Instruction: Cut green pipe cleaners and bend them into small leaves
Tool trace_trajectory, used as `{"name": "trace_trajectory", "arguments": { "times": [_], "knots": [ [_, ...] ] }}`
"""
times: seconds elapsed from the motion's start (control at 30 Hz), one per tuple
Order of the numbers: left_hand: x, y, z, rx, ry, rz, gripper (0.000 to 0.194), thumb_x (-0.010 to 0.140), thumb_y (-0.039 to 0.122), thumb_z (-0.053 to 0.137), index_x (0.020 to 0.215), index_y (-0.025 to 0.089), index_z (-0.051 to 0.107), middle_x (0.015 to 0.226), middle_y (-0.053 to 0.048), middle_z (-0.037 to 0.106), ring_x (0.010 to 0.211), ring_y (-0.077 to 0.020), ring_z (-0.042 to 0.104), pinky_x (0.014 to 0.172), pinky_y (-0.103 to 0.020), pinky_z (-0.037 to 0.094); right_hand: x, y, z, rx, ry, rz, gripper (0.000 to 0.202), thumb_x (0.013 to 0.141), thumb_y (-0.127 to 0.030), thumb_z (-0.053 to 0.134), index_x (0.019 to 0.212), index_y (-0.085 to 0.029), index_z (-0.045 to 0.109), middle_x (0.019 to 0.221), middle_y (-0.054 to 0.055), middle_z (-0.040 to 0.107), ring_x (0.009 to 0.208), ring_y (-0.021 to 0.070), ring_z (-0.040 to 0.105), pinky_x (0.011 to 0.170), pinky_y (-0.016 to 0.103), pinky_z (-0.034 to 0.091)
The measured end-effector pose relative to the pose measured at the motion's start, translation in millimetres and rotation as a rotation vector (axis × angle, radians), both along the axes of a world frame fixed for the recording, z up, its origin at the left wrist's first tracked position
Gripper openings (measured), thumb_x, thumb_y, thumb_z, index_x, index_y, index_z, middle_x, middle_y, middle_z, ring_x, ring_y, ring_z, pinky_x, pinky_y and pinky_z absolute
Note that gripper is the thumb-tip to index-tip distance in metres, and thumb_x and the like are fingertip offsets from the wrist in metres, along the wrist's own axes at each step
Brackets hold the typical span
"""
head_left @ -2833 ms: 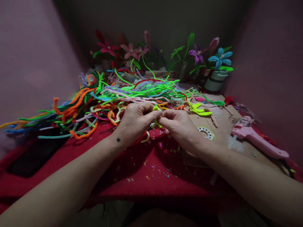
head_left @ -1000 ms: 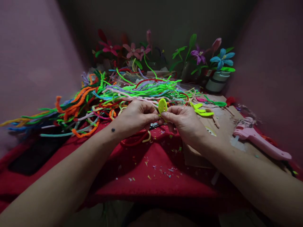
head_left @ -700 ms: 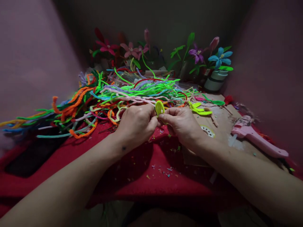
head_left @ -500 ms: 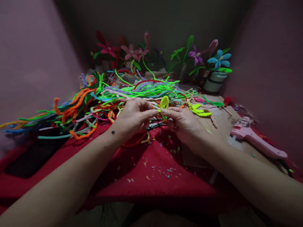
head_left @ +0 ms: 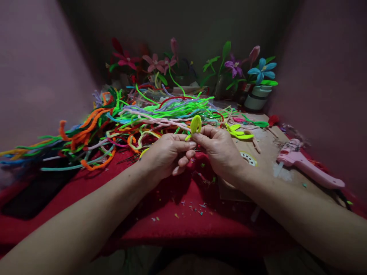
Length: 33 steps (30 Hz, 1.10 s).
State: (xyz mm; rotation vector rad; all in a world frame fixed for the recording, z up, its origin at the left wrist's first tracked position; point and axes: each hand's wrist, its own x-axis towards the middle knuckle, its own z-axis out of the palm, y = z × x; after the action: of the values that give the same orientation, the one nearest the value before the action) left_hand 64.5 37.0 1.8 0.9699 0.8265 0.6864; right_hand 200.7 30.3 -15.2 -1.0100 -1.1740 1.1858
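A yellow pipe-cleaner loop [head_left: 196,124] stands upright between my two hands, above the red cloth. My right hand [head_left: 219,151] pinches its base between thumb and fingers. The thumb and forefinger of my left hand [head_left: 169,153] close on its short lower end, and the other fingers of that hand are curled. Just behind my right hand, several finished yellow loops [head_left: 239,132] lie on the cardboard. A tangle of coloured pipe cleaners [head_left: 172,109] spreads behind both hands.
A pink glue gun [head_left: 309,164] lies on the cardboard [head_left: 265,152] at right. A dark flat phone-like object [head_left: 34,194] rests at left. Pipe-cleaner flowers [head_left: 262,71] and a jar [head_left: 258,98] stand at the back. Small clippings dot the red cloth [head_left: 183,227].
My left hand has moved slightly down and its fingers have curled in below the loop. The scissors seen under my hands are now hidden. The whole view has shifted slightly.
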Motion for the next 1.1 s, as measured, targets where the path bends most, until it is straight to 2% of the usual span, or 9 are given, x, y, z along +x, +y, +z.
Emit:
{"name": "trace_trajectory", "arguments": {
  "times": [0.13, 0.23, 0.4, 0.57, 0.67, 0.8, 0.9, 0.97, 1.1],
  "knots": [
    [4, -3, -1.2, -0.151, -0.113, -0.022, 0.014, 0.077, 0.012, 0.051, 0.063, 0.013, 0.052, 0.047, 0.005, 0.049, 0.026, -0.0015, 0.034, 0.024, -0.012, 0.026, -1, 0, -1.2, 0.014, -0.038, -0.037, 0.018, 0.070, -0.028, 0.064, 0.063, -0.017, 0.052, 0.058, -0.005, 0.050, 0.050, 0.0070, 0.045, 0.045, 0.020, 0.036],
    [8, -7, -6.0, -0.101, -0.166, 0.038, 0.016, 0.078, 0.012, 0.050, 0.064, 0.012, 0.055, 0.048, 0.003, 0.051, 0.029, -0.0023, 0.040, 0.027, -0.011, 0.029, -2, 0, -0.8, -0.026, 0.000, -0.014, 0.019, 0.072, -0.030, 0.063, 0.065, -0.017, 0.051, 0.054, -0.006, 0.049, 0.045, 0.0055, 0.043, 0.042, 0.019, 0.033],
    [17, -19, -5.9, 0.005, -0.117, 0.088, 0.028, 0.085, 0.015, 0.042, 0.061, 0.013, 0.054, 0.041, 0.001, 0.052, 0.024, -0.0066, 0.040, 0.023, -0.016, 0.031, -2, -1, -1.1, -0.056, 0.092, 0.030, 0.022, 0.070, -0.034, 0.066, 0.067, -0.017, 0.052, 0.052, -0.007, 0.049, 0.041, 0.0044, 0.041, 0.040, 0.018, 0.032],
    [25, -25, -2.5, -0.066, -0.134, 0.175, 0.034, 0.088, 0.014, 0.036, 0.060, 0.011, 0.054, 0.041, 0.002, 0.050, 0.026, -0.0055, 0.040, 0.024, -0.015, 0.033, -2, 0, -5.9, -0.075, 0.103, 0.056, 0.022, 0.073, -0.035, 0.064, 0.068, -0.019, 0.049, 0.048, -0.009, 0.043, 0.037, 0.0045, 0.038, 0.037, 0.018, 0.028],
    [22, -23, -3.4, -0.037, -0.124, 0.140, 0.025, 0.085, 0.012, 0.038, 0.066, 0.011, 0.053, 0.052, -0.001, 0.057, 0.031, -0.0068, 0.045, 0.026, -0.017, 0.037, -1, 2, -5.1, -0.074, 0.107, 0.040, 0.025, 0.073, -0.039, 0.064, 0.070, -0.019, 0.049, 0.051, -0.008, 0.043, 0.037, 0.0041, 0.036, 0.036, 0.019, 0.027],
    [15, -18, -3.7, 0.138, -0.008, 0.115, 0.010, 0.083, 0.023, 0.050, 0.078, 0.015, 0.053, 0.062, -0.001, 0.061, 0.042, -0.0114, 0.055, 0.031, -0.019, 0.038, 1, 5, -0.6, -0.085, 0.132, 0.017, 0.023, 0.074, -0.036, 0.062, 0.070, -0.018, 0.049, 0.053, -0.007, 0.045, 0.039, 0.0050, 0.037, 0.038, 0.021, 0.028],
    [12, -14, -3.3, 0.323, 0.194, 0.173, 0.020, 0.080, 0.037, 0.058, 0.080, 0.017, 0.055, 0.050, 0.005, 0.053, 0.034, -0.0064, 0.042, 0.031, -0.016, 0.028, 1, 5, -0.7, -0.035, 0.110, -0.027, 0.022, 0.071, -0.032, 0.064, 0.065, -0.017, 0.050, 0.055, -0.006, 0.046, 0.046, 0.0057, 0.038, 0.045, 0.021, 0.030],
    [12, -12, -4.8, 0.482, 0.343, 0.222, 0.022, 0.077, 0.037, 0.062, 0.074, 0.016, 0.057, 0.048, 0.007, 0.049, 0.034, -0.0038, 0.035, 0.035, -0.017, 0.026, 0, 4, -1.9, -0.016, 0.091, -0.038, 0.023, 0.071, -0.033, 0.064, 0.063, -0.016, 0.050, 0.055, -0.006, 0.044, 0.048, 0.0058, 0.036, 0.047, 0.022, 0.029],
    [12, -9, -9.8, 0.771, 0.497, 0.316, 0.018, 0.075, 0.028, 0.063, 0.064, 0.014, 0.058, 0.056, 0.005, 0.052, 0.049, -0.0053, 0.042, 0.046, -0.018, 0.032, -1, 0, -1.6, -0.022, 0.084, -0.024, 0.022, 0.071, -0.031, 0.064, 0.061, -0.016, 0.050, 0.053, -0.007, 0.042, 0.048, 0.0056, 0.033, 0.049, 0.023, 0.028]
  ]
}}
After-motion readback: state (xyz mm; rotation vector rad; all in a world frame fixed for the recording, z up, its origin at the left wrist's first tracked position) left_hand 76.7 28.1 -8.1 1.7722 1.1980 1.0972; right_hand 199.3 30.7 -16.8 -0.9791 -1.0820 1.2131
